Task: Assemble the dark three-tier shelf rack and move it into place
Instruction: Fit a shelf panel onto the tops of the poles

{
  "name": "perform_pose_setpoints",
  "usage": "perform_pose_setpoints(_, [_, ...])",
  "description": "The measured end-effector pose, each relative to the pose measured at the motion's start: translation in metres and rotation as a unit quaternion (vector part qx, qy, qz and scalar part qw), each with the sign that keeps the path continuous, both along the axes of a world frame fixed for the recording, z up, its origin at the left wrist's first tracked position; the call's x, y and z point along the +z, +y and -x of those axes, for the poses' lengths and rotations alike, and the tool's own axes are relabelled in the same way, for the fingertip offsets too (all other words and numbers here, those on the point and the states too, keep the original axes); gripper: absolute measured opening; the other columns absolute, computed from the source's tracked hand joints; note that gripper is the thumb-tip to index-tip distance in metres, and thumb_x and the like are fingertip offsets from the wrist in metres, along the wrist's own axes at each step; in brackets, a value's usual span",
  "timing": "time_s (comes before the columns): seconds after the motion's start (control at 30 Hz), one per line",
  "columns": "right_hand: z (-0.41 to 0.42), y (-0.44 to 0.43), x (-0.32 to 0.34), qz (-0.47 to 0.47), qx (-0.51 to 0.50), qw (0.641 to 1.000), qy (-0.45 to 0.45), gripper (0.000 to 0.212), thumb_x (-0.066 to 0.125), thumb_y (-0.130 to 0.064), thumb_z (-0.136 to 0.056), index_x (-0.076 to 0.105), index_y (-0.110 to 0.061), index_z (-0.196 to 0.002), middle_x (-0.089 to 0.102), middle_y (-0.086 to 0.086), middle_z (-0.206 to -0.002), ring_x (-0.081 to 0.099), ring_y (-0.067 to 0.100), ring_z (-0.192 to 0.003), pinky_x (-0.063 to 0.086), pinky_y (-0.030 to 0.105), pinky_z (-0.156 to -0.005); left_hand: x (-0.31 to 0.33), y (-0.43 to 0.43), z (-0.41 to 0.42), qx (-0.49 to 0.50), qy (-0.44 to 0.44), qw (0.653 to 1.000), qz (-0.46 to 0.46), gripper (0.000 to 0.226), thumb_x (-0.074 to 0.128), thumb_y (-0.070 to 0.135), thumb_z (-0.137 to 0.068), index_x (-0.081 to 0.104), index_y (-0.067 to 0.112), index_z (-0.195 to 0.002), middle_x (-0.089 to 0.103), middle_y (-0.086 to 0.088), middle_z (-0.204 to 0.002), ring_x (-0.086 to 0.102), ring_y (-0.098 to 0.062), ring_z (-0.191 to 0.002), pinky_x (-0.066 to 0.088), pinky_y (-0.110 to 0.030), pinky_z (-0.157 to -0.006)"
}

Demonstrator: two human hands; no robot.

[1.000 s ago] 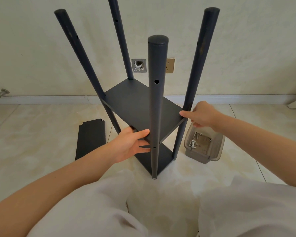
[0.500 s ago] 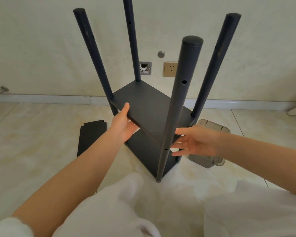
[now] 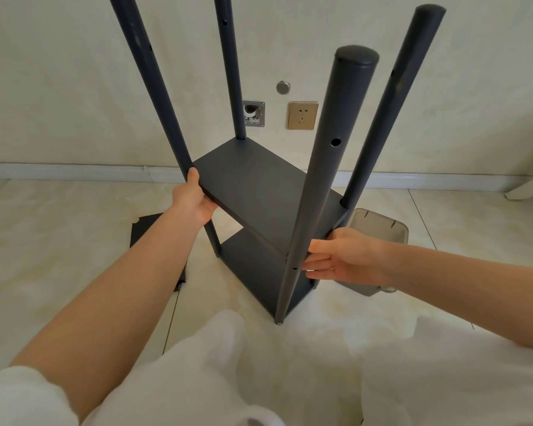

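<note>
Rack (image 3: 253, 265) upright. My left hand (image 3: 194, 198) has shifted to grip the middle shelf (image 3: 259, 192) edge; right hand (image 3: 348, 259), fingers straight, now beside near post (image 3: 330, 167).

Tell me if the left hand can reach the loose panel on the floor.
Probably yes: the panel lies uncovered by the left forearm, but the left hand must release the middle shelf first.

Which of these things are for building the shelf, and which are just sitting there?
For the job: rack, left hand gripping its upper shelf, right hand beside the front post, loose panel on floor, maybe grey box.
Just there: wall socket, wall knob.
</note>
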State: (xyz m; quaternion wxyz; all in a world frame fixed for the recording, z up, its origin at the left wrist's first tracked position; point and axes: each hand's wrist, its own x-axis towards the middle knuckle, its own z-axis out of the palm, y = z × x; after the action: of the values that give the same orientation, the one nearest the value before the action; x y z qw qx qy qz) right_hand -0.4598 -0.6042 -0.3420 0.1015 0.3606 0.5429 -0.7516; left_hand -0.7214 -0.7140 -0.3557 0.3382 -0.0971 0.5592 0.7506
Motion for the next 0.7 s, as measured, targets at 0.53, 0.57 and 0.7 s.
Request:
perform_pose_setpoints(0.53, [0.001,-0.009,-0.002,-0.016,-0.028,0.999,-0.013,0.034,0.068,-0.019,-0.090,0.050,-0.004,-0.115,0.077,0.009,-0.100,0.075,0.023,-0.091,0.061,0.041,-0.066,-0.010,-0.014,-0.063,-0.120,-0.082,0.988,-0.055,0.036,0.072,0.019,-0.092,0.059,0.013,-0.125,0.077,-0.011,-0.108,0.076,-0.028,-0.094,0.063,-0.046,-0.076])
perform_pose_setpoints(0.57, [0.000,-0.007,-0.002,-0.017,-0.023,1.000,-0.011,0.030,0.069,-0.020,-0.090,0.054,-0.005,-0.111,0.076,0.009,-0.101,0.074,0.023,-0.093,0.062,0.041,-0.068,-0.012,-0.016,-0.073,-0.160,-0.081,0.983,-0.039,0.036,0.074,0.017,-0.091,0.061,0.013,-0.124,0.077,-0.011,-0.106,0.076,-0.028,-0.093,0.063,-0.045,-0.076])
perform_pose_setpoints(0.7, [-0.004,0.002,0.000,-0.038,-0.004,0.999,-0.003,0.025,0.070,-0.025,-0.090,0.068,-0.006,-0.105,0.076,0.009,-0.104,0.073,0.021,-0.097,0.061,0.035,-0.082,-0.014,-0.028,-0.093,-0.340,-0.037,0.939,0.036,0.042,0.072,0.019,-0.091,0.061,0.009,-0.130,0.074,-0.012,-0.117,0.073,-0.027,-0.106,0.060,-0.041,-0.086])
